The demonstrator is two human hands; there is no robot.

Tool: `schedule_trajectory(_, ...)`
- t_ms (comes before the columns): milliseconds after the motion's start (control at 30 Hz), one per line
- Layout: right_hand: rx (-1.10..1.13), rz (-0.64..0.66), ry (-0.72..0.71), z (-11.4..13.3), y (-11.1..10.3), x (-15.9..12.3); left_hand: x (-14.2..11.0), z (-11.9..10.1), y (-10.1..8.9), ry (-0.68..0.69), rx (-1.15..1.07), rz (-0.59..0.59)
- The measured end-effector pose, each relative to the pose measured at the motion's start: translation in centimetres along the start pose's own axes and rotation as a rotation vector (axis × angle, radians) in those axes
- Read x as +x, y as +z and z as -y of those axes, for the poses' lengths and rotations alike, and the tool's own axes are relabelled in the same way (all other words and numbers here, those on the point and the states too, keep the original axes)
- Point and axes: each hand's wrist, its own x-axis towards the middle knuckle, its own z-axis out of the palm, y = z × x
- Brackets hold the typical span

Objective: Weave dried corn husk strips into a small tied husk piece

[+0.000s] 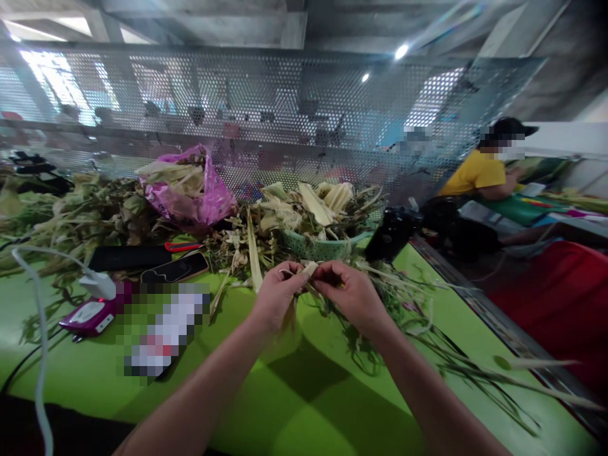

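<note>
My left hand [278,292] is closed in a pinch around a pale strip of dried corn husk [310,270], held above the green tabletop. Close on its right, my right hand [351,292] has its thumb and fingers bent together at the strip's end, partly hiding it. A blurred bit of husk hangs below the left fingers. Just beyond both hands stands a green basket [327,248] heaped with dried husks [316,206]. A long husk strip [254,250] lies to the left of it.
A pink plastic bag [209,199] of husks stands behind, by a heap of dried husks [109,206]. Left are a phone [175,268], red-handled cutter [183,247] and purple power strip [92,315]. A black cylindrical object [389,234] stands right; a person in yellow [477,172] sits beyond.
</note>
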Motion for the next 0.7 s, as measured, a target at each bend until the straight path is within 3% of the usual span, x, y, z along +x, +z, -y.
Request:
schedule_trajectory(100, 0.083, 0.013, 0.019, 0.3, -0.3, 0.0, 0.0, 0.5, -0.1, 0.021, 0.052, 0.044)
schedule_trajectory(200, -0.008, -0.053, -0.008, 0.6, -1.0, 0.1, 0.0, 0.9, -0.4, 0.044, 0.103, 0.093)
schedule_trajectory(333, -0.106, -0.133, -0.011, 1.0, -3.5, 0.2, 0.0, 0.8, -0.7, 0.035, 0.117, 0.058)
schedule_trajectory(433, -0.258, 0.013, 0.054, 1.7, -5.9, -0.9, 0.1, 0.3, -0.9, -0.021, 0.063, 0.048)
schedule_trajectory(533, -0.497, 0.216, 0.083, 2.4, -7.0, -3.8, 0.0, -0.3, -1.1, -0.010, 0.047, 0.050)
schedule_trajectory(633, -0.659, 0.368, 0.112, 2.1, -6.1, -7.3, -0.1, -0.8, -1.0, 0.012, 0.034, 0.035)
schedule_trajectory(700, -0.819, 0.323, 0.159, 1.4, -4.8, -9.3, -0.1, -1.0, -1.1, 0.022, 0.023, 0.028)
